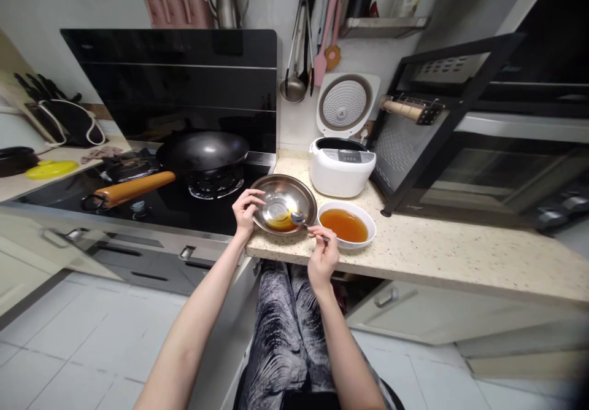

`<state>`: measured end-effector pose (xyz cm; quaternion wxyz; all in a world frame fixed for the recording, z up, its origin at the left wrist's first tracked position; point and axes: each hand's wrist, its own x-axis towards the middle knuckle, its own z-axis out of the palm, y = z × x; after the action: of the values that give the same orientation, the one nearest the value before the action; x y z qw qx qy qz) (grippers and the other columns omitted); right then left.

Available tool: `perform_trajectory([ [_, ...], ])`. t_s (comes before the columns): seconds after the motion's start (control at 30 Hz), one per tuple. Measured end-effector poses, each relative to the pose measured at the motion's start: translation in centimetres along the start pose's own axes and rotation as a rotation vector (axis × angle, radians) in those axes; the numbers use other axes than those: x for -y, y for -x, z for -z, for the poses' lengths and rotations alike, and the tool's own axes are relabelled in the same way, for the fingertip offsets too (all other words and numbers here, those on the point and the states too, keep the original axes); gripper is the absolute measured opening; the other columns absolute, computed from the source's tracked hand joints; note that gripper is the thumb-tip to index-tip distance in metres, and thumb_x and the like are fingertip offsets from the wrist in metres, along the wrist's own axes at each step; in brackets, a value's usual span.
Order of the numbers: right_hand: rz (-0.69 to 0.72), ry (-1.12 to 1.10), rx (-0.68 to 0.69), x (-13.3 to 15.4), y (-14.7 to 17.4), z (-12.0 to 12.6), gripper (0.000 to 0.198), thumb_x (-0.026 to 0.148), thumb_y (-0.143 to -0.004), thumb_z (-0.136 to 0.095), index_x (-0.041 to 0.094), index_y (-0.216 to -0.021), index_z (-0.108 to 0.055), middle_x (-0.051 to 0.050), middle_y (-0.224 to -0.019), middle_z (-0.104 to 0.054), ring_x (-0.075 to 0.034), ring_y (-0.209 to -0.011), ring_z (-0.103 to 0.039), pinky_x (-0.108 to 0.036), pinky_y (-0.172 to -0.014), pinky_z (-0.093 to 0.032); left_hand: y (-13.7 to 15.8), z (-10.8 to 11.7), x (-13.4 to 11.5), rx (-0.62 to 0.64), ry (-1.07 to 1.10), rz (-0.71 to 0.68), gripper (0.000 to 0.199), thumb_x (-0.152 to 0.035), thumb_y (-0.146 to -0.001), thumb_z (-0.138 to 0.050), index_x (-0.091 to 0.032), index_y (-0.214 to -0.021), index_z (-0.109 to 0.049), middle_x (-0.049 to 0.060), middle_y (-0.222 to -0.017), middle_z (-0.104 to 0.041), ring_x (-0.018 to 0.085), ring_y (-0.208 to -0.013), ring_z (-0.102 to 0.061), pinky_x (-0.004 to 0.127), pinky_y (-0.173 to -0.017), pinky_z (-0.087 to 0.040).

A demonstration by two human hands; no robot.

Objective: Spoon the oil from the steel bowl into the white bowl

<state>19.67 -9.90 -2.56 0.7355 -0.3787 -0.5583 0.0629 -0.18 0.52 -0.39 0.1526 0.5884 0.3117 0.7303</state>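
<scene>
Steadying steel bowl [294, 192], apparently against tipping: left hand [246, 212], fingers hooked on rim; right hand [323, 255], fingers pinching spoon [298, 218] (head inside).

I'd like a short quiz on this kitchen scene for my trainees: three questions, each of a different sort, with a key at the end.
1. What does the right hand hold?
A) Tongs
B) A spoon
C) A spatula

2. True or false: the lid of the rice cooker is shut.

3. Fill in the blank: the left hand touches the rim of the ____, beside the white bowl of amber liquid.

Key:
1. B
2. False: the lid of the rice cooker stands open.
3. Steel bowl
</scene>
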Motion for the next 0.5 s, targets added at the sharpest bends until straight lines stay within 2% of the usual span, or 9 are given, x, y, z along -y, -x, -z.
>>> perform_trajectory([
  [0.27,-0.064,0.03,0.011,-1.6,1.0,-1.1,0.019,0.027,-0.106,-0.045,0.022,-0.1,-0.063,-0.004,-0.095,-0.071,-0.016,-0.084,-0.069,-0.031,-0.08,-0.057,0.0,-0.1,0.0,-0.002,0.001,0.016,0.029,-0.008,-0.062,-0.049,-0.022,-0.062,-0.075,0.006,-0.091,-0.077,0.025,-0.089,-0.065,0.036,-0.076,-0.047],
  [0.5,-0.05,0.056,0.031,-1.7,1.4,-1.2,0.019,0.028,-0.105,-0.047,0.021,-0.098,-0.064,-0.004,-0.095,-0.071,-0.017,-0.087,-0.07,-0.032,-0.084,-0.057,0.0,-0.1,0.0,-0.004,-0.002,0.017,0.028,-0.009,-0.063,-0.05,-0.021,-0.062,-0.075,0.006,-0.091,-0.077,0.024,-0.088,-0.065,0.035,-0.075,-0.047],
])
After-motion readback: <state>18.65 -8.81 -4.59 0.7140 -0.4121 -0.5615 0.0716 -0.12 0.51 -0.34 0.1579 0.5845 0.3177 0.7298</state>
